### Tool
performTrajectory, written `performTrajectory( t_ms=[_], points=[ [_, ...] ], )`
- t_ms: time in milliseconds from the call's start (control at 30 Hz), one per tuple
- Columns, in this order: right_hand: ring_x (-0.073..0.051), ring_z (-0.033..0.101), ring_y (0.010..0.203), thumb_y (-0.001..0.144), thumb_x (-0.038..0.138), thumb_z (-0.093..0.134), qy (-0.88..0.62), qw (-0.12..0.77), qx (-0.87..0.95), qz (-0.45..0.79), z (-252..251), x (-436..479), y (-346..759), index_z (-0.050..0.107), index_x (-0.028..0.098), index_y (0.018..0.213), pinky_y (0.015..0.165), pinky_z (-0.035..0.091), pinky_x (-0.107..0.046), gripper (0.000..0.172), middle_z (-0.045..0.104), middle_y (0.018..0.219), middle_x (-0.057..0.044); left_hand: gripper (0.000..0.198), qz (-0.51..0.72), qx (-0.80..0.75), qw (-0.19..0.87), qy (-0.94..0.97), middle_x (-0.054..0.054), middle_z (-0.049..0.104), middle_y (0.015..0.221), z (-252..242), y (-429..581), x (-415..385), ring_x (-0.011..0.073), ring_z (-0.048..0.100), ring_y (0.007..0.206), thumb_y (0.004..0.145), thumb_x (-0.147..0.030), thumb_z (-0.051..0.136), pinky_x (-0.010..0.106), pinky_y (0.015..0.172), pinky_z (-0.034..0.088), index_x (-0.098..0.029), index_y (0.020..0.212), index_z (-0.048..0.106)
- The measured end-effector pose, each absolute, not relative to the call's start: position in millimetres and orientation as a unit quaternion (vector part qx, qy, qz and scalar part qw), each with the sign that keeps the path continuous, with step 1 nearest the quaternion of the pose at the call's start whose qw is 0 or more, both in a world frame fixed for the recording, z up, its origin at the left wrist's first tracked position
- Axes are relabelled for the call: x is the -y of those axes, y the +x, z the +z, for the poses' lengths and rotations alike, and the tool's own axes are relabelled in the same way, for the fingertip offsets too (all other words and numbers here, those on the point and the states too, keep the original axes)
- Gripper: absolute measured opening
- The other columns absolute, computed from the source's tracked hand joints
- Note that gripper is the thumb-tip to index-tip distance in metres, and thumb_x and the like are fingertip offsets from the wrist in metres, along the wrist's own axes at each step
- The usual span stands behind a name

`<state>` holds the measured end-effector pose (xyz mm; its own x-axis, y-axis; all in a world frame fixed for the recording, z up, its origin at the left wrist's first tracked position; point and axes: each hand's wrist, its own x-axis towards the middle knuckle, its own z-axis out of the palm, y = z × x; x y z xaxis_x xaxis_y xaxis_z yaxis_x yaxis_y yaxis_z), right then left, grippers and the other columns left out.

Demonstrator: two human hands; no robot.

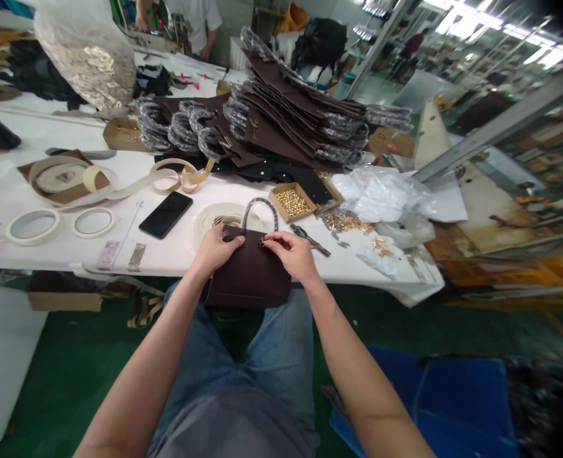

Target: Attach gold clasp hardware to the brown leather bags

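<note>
A dark brown bag panel (pixel 250 277) with a plastic-wrapped handle (pixel 261 202) hangs over the table's front edge, partly above my lap. My left hand (pixel 220 249) grips its upper left edge, thumb on the front and fingers behind. At the upper right of the panel my right hand (pixel 293 253) pinches a small gold-coloured metal fitting (pixel 264 242) against the surface. Its exact shape is too small to make out. Behind the handle lies a roll of pale tape (pixel 205 219), partly covered by the panel.
A stack of brown panels with wrapped handles (pixel 285 108) stands behind. Close by are a box of gold studs (pixel 291 201), pliers (pixel 312 240), loose gold fittings (pixel 348 222), a black phone (pixel 166 214) and tape rolls (pixel 34 226). A co-worker (pixel 198 25) is at the far side.
</note>
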<state>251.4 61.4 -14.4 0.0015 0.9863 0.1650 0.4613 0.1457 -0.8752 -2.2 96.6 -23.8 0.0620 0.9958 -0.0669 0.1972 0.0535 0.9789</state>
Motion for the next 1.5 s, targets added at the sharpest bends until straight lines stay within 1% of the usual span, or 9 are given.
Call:
performTrajectory(
  t_ms=[67,200,367,500,667,833,1033,1300,1500],
  points=[
    [-0.028,0.083,0.098,0.102,0.049,0.083,-0.568,0.417,0.635,0.316,-16,-62,251,0.091,0.024,0.115,0.091,0.066,-0.041,0.029,0.09,0.114,-0.007,0.024,0.415,-0.542,0.48,0.551,0.007,0.079,0.091,-24,-2,-97,0.0292,0.075,0.092,0.088,-0.036,0.089,0.046,0.093,0.062,-0.017,0.1,0.078],
    [-0.028,0.084,0.098,0.104,0.043,0.084,-0.56,0.416,0.644,0.315,-19,-62,252,0.091,0.024,0.117,0.091,0.065,-0.041,0.024,0.09,0.114,-0.006,0.024,0.406,-0.542,0.481,0.557,0.008,0.081,0.092,-27,-3,-99,0.0282,0.076,0.087,0.088,-0.036,0.087,0.042,0.085,0.061,-0.016,0.098,0.079],
    [-0.027,0.082,0.11,0.108,0.029,0.079,-0.507,0.415,0.711,0.257,-14,-62,248,0.091,0.03,0.115,0.103,0.063,-0.041,0.014,0.088,0.117,-0.004,0.024,0.39,-0.532,0.505,0.556,0.01,0.086,0.101,-28,-3,-101,0.0314,0.079,0.095,0.087,-0.04,0.087,0.041,0.083,0.059,-0.02,0.099,0.082],
    [-0.028,0.081,0.109,0.11,0.026,0.076,-0.49,0.385,0.749,0.225,-5,-60,244,0.09,0.03,0.114,0.101,0.063,-0.043,0.015,0.086,0.114,-0.006,0.024,0.393,-0.541,0.48,0.568,0.008,0.085,0.096,-27,-3,-99,0.0321,0.078,0.094,0.087,-0.042,0.086,0.04,0.079,0.056,-0.02,0.096,0.081],
    [-0.028,0.08,0.106,0.11,0.018,0.074,-0.484,0.348,0.776,0.204,0,-61,242,0.09,0.029,0.114,0.098,0.062,-0.041,0.02,0.085,0.113,-0.006,0.022,0.402,-0.547,0.43,0.596,0.006,0.082,0.091,-26,-2,-96,0.0296,0.075,0.089,0.088,-0.042,0.085,0.039,0.078,0.053,-0.021,0.092,0.079],
    [-0.025,0.078,0.101,0.108,0.011,0.074,-0.487,0.304,0.798,0.184,6,-65,238,0.089,0.025,0.11,0.097,0.06,-0.039,0.021,0.083,0.11,-0.006,0.022,0.424,-0.54,0.423,0.592,0.005,0.081,0.09,-27,-2,-92,0.0272,0.073,0.088,0.089,-0.042,0.084,0.037,0.077,0.051,-0.021,0.094,0.078],
    [-0.026,0.077,0.102,0.11,0.009,0.069,-0.494,0.279,0.808,0.159,7,-60,233,0.086,0.023,0.11,0.095,0.06,-0.039,0.022,0.081,0.111,-0.009,0.026,0.432,-0.528,0.445,0.58,0.006,0.08,0.09,-32,-3,-91,0.027,0.073,0.087,0.086,-0.043,0.087,0.036,0.075,0.051,-0.02,0.094,0.078],
    [-0.023,0.076,0.101,0.11,0.005,0.065,-0.424,0.28,0.835,0.211,6,-71,248,0.085,0.023,0.109,0.093,0.059,-0.036,0.027,0.078,0.11,-0.006,0.025,0.432,-0.523,0.444,0.586,0.005,0.078,0.089,-36,-5,-90,0.0257,0.071,0.086,0.088,-0.043,0.086,0.034,0.073,0.049,-0.021,0.094,0.077],
    [-0.024,0.074,0.103,0.111,0.011,0.07,-0.434,0.247,0.849,0.172,9,-67,244,0.082,0.022,0.107,0.094,0.057,-0.037,0.017,0.077,0.113,-0.008,0.023,0.435,-0.526,0.436,0.587,0.004,0.078,0.088,-36,-4,-89,0.0247,0.069,0.085,0.089,-0.041,0.086,0.035,0.074,0.048,-0.021,0.093,0.076]
  ],
)
